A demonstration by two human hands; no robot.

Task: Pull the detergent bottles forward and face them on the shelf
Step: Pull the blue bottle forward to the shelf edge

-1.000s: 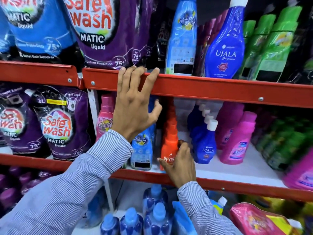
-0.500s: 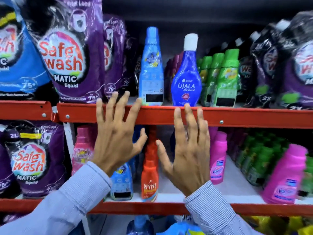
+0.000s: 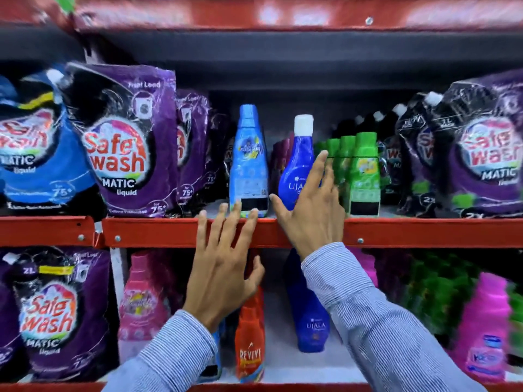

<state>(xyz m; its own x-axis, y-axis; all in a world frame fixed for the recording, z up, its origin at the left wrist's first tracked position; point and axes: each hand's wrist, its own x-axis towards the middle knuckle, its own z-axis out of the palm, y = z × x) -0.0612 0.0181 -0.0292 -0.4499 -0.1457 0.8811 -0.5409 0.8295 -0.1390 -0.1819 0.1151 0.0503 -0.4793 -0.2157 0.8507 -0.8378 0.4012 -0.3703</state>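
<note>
A light blue bottle (image 3: 249, 162) and a dark blue Ujala bottle with a white cap (image 3: 298, 162) stand at the front of the upper shelf, with green bottles (image 3: 363, 174) in a row to their right. My left hand (image 3: 226, 267) lies flat with spread fingers over the red shelf edge (image 3: 424, 232), fingertips just below the light blue bottle. My right hand (image 3: 312, 207) is raised in front of the Ujala bottle, fingers apart and partly covering its label. Neither hand grips anything.
Large Safe Wash pouches (image 3: 127, 142) fill the upper shelf left and right (image 3: 486, 154). On the lower shelf stand an orange Revive bottle (image 3: 250, 343), another Ujala bottle (image 3: 311, 321), pink bottles (image 3: 486, 329) and a purple pouch (image 3: 51, 315). Dark maroon bottles (image 3: 283, 154) sit behind.
The view has tilted up towards the upper shelf. My right hand left the lower shelf, passed the red edge and rose in front of the Ujala bottle. My left hand stayed on the edge.
</note>
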